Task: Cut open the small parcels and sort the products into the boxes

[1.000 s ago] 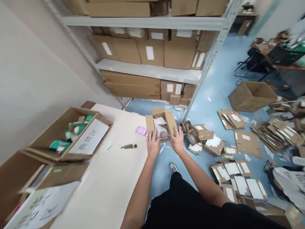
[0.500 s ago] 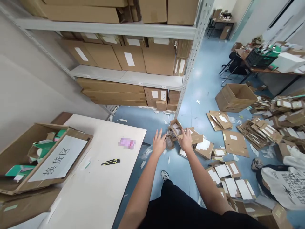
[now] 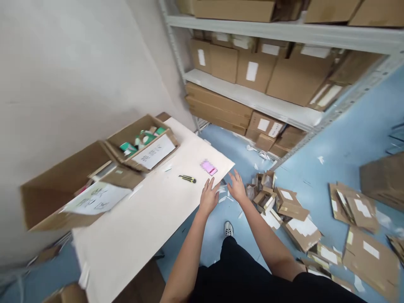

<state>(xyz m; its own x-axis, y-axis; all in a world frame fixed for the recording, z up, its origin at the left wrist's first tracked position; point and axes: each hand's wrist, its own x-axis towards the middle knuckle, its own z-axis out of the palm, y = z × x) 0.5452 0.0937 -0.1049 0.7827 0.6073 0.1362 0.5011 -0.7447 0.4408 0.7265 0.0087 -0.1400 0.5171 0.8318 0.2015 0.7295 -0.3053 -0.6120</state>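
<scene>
My left hand (image 3: 209, 197) reaches over the right edge of the white table (image 3: 148, 223), fingers apart and holding nothing. Just to its right, my right hand (image 3: 236, 187) hangs beyond the table's corner, also empty with its fingers spread. On the tabletop, a pink phone-like item (image 3: 208, 167), partly blurred out, lies just past my left fingertips. A yellow and black box cutter (image 3: 187, 179) rests to the left of it.
Two open cardboard boxes with handwritten signs, a nearer one (image 3: 34, 202) and a farther one (image 3: 110, 145), stand along the table's left side. A metal shelf (image 3: 252, 94) holds many cartons. Cardboard boxes (image 3: 288, 202) and flattened cardboard (image 3: 369, 261) litter the blue floor.
My view has swung left towards the table, and both hands now appear at its edge instead of over the floor boxes. They remain empty with fingers apart.
</scene>
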